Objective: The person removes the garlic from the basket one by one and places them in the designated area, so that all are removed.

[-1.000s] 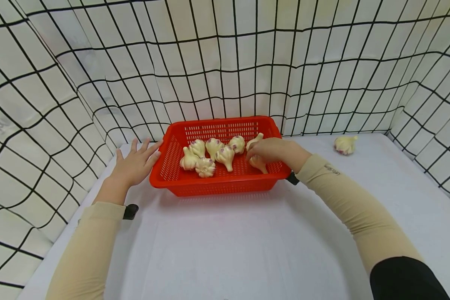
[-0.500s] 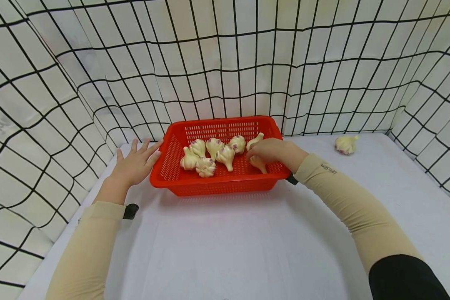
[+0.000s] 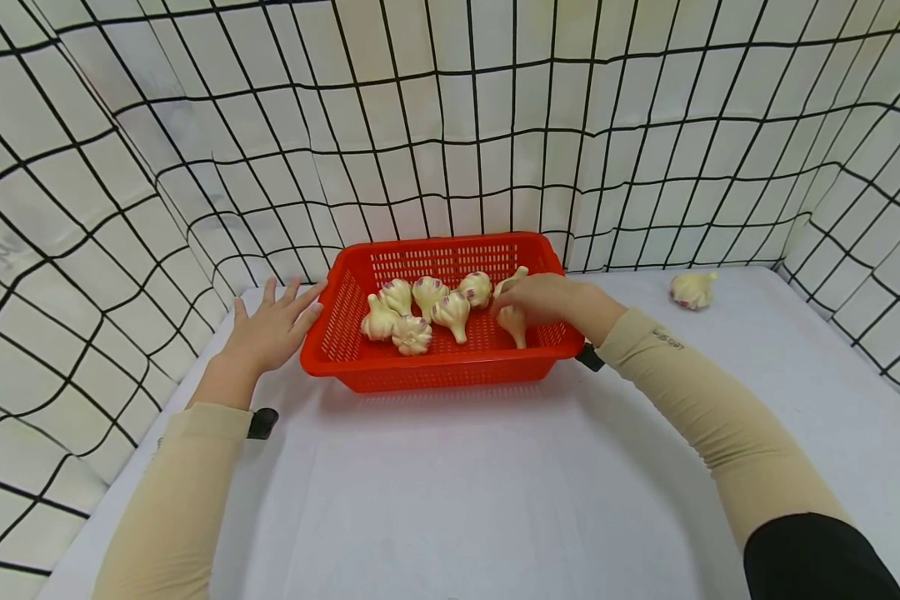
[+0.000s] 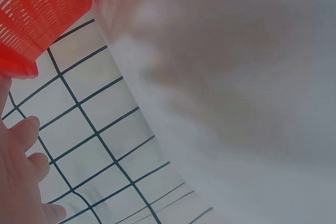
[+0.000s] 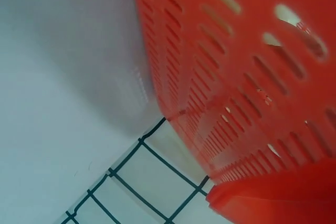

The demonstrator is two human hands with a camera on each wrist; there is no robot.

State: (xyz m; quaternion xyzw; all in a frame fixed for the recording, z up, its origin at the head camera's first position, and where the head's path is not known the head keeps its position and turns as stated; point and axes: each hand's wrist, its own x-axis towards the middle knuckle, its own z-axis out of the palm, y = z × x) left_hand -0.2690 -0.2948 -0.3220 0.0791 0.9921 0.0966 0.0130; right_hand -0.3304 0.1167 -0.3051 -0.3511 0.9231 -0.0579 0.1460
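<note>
A red plastic basket (image 3: 427,379) with slotted walls stands against the net and holds several garlic bulbs (image 3: 450,312). My right hand (image 3: 543,298) reaches over its right side and grips one garlic bulb (image 3: 514,327), stem pointing toward me; the fingertips are partly hidden. Another bulb (image 3: 517,275) lies just behind that hand. On the left, my left hand (image 3: 270,329) has its fingers spread and straight, with fingertips at the basket's left rim. The left wrist view catches those fingers (image 4: 26,135) beside the basket corner. Basket wall (image 5: 210,87) fills much of the right wrist view, hiding the right hand.
One garlic bulb (image 3: 692,290) lies apart on the white table (image 3: 450,492), to the right of the basket near the back edge. Black netting (image 3: 480,133) over white panels encloses the back and both sides.
The garlic bulb in my right hand has turned slightly, its stem swinging from pointing right to pointing more straight toward me. The left hand and basket stay essentially still.
</note>
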